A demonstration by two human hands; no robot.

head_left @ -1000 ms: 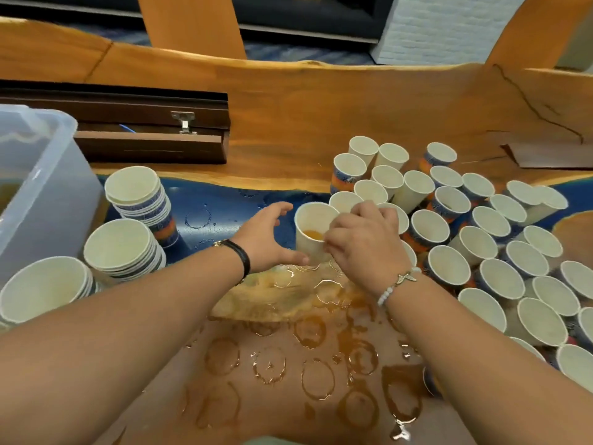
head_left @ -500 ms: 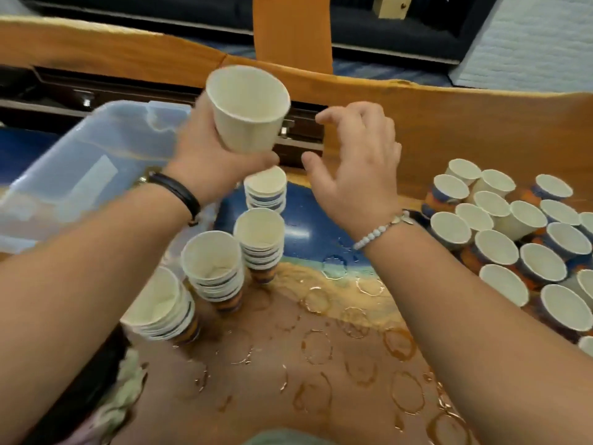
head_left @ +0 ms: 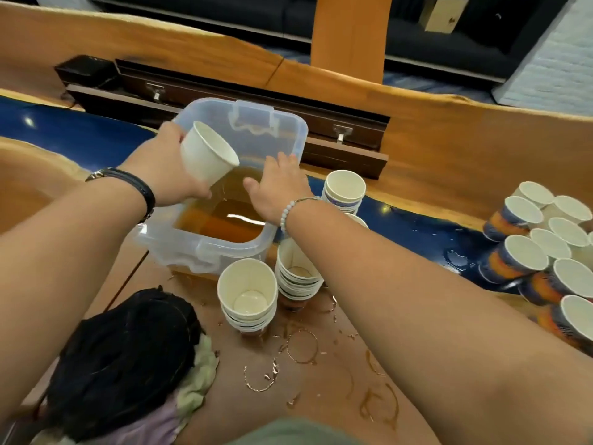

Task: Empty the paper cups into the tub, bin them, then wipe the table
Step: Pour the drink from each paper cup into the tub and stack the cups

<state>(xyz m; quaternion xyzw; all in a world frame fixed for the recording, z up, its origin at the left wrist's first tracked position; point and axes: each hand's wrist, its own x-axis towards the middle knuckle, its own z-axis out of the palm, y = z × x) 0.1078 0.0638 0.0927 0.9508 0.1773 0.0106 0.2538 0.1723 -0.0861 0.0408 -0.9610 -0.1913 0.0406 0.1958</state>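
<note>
My left hand [head_left: 167, 162] grips a white paper cup [head_left: 207, 155], tilted over the clear plastic tub [head_left: 288, 130] that holds brown liquid. My right hand [head_left: 276, 187] hovers over the tub's right side, fingers relaxed and holding nothing. Three stacks of emptied cups stand by the tub: one at the front [head_left: 247, 293], one beside it [head_left: 296, 271], one further back [head_left: 344, 191]. Several more cups [head_left: 526, 252] crowd the right edge of the table.
Brown ring stains [head_left: 301, 346] and drips cover the wooden table in front of me. A black bag with pale cloths [head_left: 128, 358] lies at the lower left. A dark wooden case [head_left: 337, 146] sits behind the tub.
My left hand carried the cup from the cluster on the right over to the tub and tipped it. My right hand followed along and now hangs over the tub.
</note>
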